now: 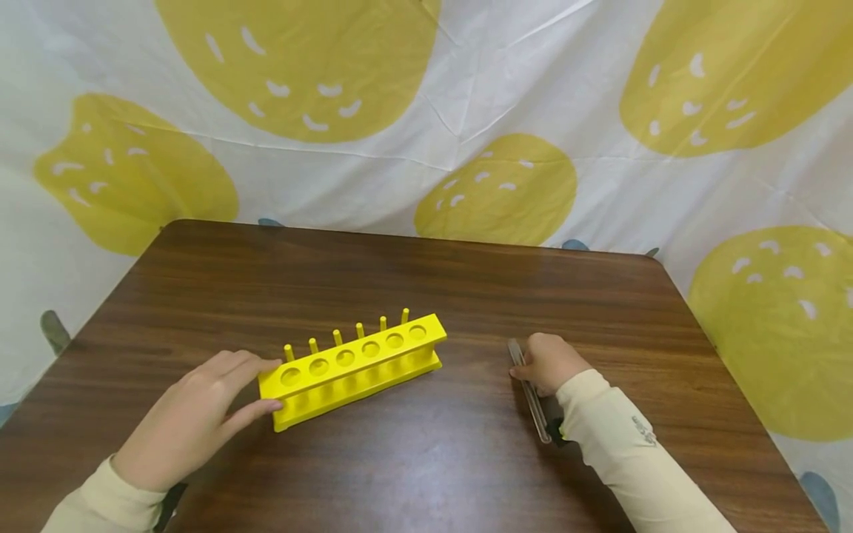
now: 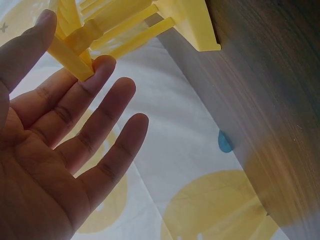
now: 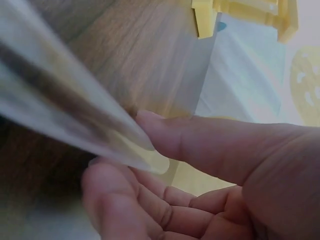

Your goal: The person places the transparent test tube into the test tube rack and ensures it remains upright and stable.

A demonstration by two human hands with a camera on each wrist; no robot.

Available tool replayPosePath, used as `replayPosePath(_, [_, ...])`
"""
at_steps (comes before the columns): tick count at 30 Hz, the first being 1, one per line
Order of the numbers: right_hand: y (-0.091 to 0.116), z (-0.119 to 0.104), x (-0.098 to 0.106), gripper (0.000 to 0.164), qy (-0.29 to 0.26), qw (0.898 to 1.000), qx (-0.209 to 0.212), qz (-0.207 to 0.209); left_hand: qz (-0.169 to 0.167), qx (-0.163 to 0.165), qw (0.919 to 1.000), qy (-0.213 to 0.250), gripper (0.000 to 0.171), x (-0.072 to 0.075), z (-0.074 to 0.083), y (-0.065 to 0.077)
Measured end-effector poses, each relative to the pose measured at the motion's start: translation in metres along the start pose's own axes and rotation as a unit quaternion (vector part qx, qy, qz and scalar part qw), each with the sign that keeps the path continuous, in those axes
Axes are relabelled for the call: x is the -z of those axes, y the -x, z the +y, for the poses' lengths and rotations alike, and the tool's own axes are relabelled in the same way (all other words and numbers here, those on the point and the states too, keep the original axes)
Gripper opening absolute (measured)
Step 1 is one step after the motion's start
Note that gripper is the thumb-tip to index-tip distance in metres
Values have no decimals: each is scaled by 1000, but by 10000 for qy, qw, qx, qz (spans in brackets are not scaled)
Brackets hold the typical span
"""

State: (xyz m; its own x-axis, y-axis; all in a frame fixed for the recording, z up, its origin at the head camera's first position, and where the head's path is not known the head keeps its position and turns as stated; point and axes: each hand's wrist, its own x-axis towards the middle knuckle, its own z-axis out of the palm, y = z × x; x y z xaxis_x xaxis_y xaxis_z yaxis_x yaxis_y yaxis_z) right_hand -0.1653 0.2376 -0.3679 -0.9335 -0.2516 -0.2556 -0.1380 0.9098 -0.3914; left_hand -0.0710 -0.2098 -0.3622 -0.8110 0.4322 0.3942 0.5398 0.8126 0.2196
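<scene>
A yellow test tube rack point(image 1: 353, 370) stands on the table at a slant, its row of round holes bare and several short pegs along its back. My left hand point(image 1: 193, 414) pinches the rack's left end between thumb and fingers. In the left wrist view the other fingers of that hand point(image 2: 75, 120) stretch out below the rack's top plate point(image 2: 72, 57). To the right of the rack, my right hand point(image 1: 553, 363) holds a clear test tube point(image 1: 535, 407) lengthwise, low over the table. Close up, its thumb point(image 3: 200, 145) and curled fingers pinch the tube point(image 3: 75, 100) near one end.
The dark wood table point(image 1: 426, 459) has rounded far corners. Behind it hangs a white cloth point(image 1: 373, 181) with yellow fruit prints, reaching down both sides.
</scene>
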Motion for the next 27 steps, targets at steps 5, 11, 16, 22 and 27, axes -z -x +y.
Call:
replayPosePath(5, [2,1,3,34,-102,9998,41,141,-36,24,10000,22,50,0,0,0])
replayPosePath(11, [8,-6,10,18,-480,9952,145,845,29,-41,10000,4,50,0,0,0])
replayPosePath(16, [13,-11,15,20,-667,9904,174,1196,76,-56,10000,19,51,-1,0,1])
replayPosePath(22, [17,-14,17,20,-682,9884,144,1349,49,-22,10000,27,50,0,0,0])
replayPosePath(27, [20,-15,19,19,-689,9862,213,1493,-7,45,10000,51,50,1,1,0])
